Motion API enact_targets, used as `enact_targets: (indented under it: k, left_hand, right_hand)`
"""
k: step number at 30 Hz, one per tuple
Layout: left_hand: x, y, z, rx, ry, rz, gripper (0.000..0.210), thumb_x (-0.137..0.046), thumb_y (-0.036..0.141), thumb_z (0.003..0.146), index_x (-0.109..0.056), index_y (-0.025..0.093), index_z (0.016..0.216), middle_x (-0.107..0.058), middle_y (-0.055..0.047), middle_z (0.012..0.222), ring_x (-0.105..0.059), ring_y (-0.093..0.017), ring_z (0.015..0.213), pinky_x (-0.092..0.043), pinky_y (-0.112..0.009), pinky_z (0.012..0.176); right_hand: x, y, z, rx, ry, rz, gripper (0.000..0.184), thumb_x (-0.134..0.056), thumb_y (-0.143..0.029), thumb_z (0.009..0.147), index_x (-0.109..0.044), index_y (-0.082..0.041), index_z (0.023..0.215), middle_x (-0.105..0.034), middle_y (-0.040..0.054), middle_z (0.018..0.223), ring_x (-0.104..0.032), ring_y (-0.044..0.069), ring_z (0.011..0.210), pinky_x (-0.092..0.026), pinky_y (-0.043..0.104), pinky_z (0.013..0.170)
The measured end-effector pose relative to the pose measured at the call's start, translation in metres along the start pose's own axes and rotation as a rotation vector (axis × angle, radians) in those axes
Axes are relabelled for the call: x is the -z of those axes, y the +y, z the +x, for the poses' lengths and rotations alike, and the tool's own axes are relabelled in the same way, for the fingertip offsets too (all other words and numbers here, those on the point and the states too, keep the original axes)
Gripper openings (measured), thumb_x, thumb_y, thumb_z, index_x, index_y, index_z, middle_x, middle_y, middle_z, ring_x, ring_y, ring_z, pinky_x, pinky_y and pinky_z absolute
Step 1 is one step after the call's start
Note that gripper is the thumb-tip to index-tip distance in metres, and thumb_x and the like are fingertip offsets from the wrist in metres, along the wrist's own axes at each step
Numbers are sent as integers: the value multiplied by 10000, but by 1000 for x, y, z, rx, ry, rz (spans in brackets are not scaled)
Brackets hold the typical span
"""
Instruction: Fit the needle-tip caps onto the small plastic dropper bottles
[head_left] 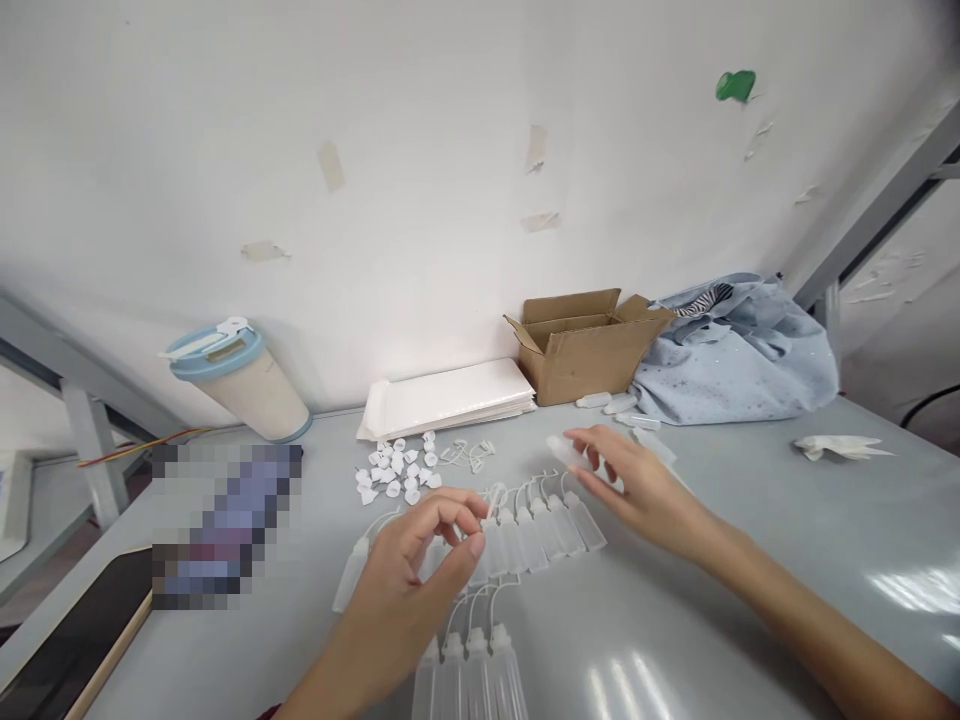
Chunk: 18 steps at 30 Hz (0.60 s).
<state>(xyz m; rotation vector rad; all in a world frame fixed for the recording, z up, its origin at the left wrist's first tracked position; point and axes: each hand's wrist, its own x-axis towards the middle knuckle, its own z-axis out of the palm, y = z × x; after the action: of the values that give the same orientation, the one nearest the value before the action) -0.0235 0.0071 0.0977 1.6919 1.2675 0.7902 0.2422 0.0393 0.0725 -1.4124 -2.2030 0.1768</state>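
Two groups of capped bottles, with loose caps and cords left over

Capped bottles point(551, 530) with white cords at their tops lie side by side on the bench point(705, 630), one group near the hands and another closer to the person. These look finished, while a heap of loose white caps point(392, 489), a few loose cords point(475, 462) and some clear pieces point(594, 400) beside the cardboard box point(589, 367) suggest that more remains; the full count cannot be told.

The left hand point(397, 590) arches over the middle of the nearer group, its fingers curled and thumb tip near the index finger; whether they pinch a cord cannot be told. The right hand point(634, 490) reaches in from the right, palm turned inward, thumb and fingertips grasping a blurred translucent piece point(562, 452) just above the group's far end.
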Motion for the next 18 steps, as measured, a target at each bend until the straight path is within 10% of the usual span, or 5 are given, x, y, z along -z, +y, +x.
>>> enact_targets:
  k: [6, 18]
  left_hand:
    - [-4, 0, -4, 15, -123, -211, 183, -535, 366, 866, -549, 217, 761, -590, -53, 1139, -536, -227, 1088, -434, -336, 910]
    - [-9, 3, -5, 78, -161, -244, 228, -528, 413, 855, -535, 213, 745, -600, -61, 1170, -528, -244, 1109, -428, -348, 894]
  right_hand:
    - [-13, -29, -13, 231, -23, 171, 281, -444, -181, 929, -477, -150, 1206, -585, 129, 1053, -600, 200, 897, -540, 336, 748]
    - [-14, -36, -18, 311, 37, 125, 269, -452, -168, 920, -508, -135, 1180, -616, 146, 1028, -627, 222, 913, -572, 351, 743]
